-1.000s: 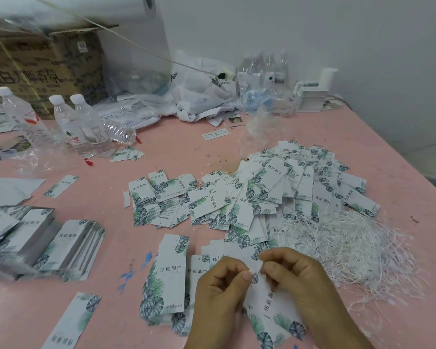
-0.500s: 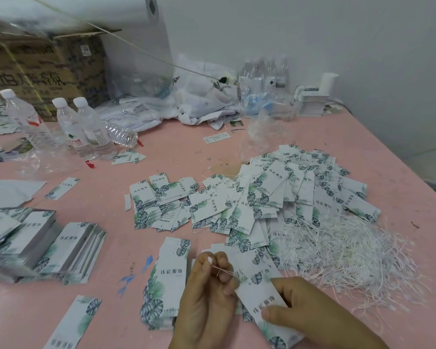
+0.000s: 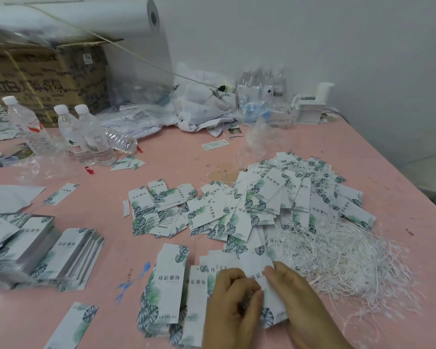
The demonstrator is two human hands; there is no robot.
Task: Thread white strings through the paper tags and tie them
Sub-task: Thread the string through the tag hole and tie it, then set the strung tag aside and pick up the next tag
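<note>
White paper tag with green leaf print lies at the lower centre of the frame, long axis running toward the bottom edge, pinched between both hands. Left hand fingers curl at its left edge; right hand fingers grip its top right. Loose white strings heap just right, nearer the right hand. Beyond, printed tags scatter over the pink surface.

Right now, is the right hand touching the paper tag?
Touching. The head view shows the right hand with its fingertips pressed on the paper tag near its top edge.

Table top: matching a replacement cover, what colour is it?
Pink, with a few blue marks, on the table; the head view shows it.
</note>
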